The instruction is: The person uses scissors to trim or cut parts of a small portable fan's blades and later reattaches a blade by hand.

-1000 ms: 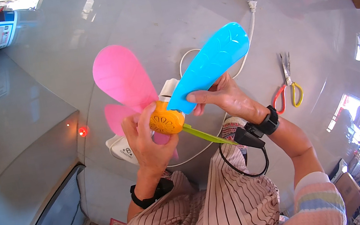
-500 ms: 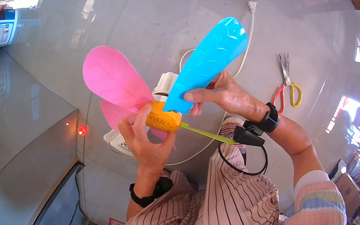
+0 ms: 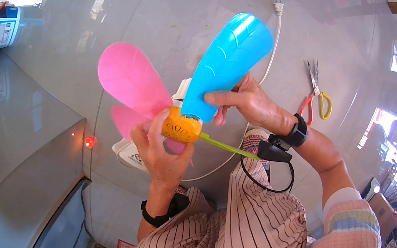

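My left hand is closed around the orange hub of what looks like a set of plastic fan blades. Pink blades spread from the hub's far left side. Between the thumb and fingers of my right hand, the base of a blue leaf-shaped blade is pinched. That base touches the hub's upper right edge; whether it is locked in I cannot tell. A narrow yellow-green piece sticks out of the hub toward my right knee. Behind the blades a white device is mostly hidden.
Scissors with red and yellow handles lie on the grey floor at the right. A white cord ends in a plug farther off. At the left, a small red light glows; a white bucket stands at the far left.
The blades have tilted and shifted slightly: the pink ones up and to the right, the blue blade's tip a little away from me. Both hands keep their grips.
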A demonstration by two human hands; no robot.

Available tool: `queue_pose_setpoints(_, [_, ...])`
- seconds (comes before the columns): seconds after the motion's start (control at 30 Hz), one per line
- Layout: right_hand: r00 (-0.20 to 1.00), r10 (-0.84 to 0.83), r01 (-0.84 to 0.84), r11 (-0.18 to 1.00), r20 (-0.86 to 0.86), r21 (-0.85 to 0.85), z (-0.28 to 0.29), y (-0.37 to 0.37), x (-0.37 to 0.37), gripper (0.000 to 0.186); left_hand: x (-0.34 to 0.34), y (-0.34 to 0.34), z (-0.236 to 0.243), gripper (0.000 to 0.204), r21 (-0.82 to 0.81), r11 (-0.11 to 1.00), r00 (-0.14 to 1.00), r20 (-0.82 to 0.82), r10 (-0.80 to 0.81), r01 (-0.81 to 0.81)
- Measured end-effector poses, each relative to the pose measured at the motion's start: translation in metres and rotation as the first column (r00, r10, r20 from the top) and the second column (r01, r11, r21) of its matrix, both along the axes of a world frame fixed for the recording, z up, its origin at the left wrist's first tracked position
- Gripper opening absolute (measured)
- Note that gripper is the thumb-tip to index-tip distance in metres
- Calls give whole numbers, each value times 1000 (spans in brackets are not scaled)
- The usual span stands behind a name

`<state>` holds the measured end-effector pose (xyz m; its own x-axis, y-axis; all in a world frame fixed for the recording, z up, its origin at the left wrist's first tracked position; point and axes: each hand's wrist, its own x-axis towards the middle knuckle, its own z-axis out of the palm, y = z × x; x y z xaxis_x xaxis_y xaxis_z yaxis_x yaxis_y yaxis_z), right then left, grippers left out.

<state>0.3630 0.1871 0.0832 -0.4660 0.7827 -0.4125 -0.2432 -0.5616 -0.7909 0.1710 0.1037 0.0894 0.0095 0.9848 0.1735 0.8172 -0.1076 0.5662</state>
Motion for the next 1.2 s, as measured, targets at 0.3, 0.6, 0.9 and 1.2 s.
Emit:
queue_pose_setpoints(0.3, [1000, 2, -4, 998, 18, 68, 1, -9, 0, 20, 3, 1, 1, 69, -6, 1000, 998, 62, 11, -11])
queue_pose_setpoints(0.6, [987, -161, 162, 985, -30, 58, 8, 1, 20, 19, 0, 0, -1, 68, 46, 999, 1000, 20, -20, 19])
queue_pose_setpoints(0.9, [990, -116, 116, 993, -85, -6, 3, -4, 13, 18, 3, -1, 1, 69, 34, 999, 998, 62, 8, -10])
queue_pose_setpoints(1.2, [992, -85, 82, 996, -90, -33, -3, -3, 7, 19, 4, 0, 2, 67, 16, 1000, 997, 76, 25, -26])
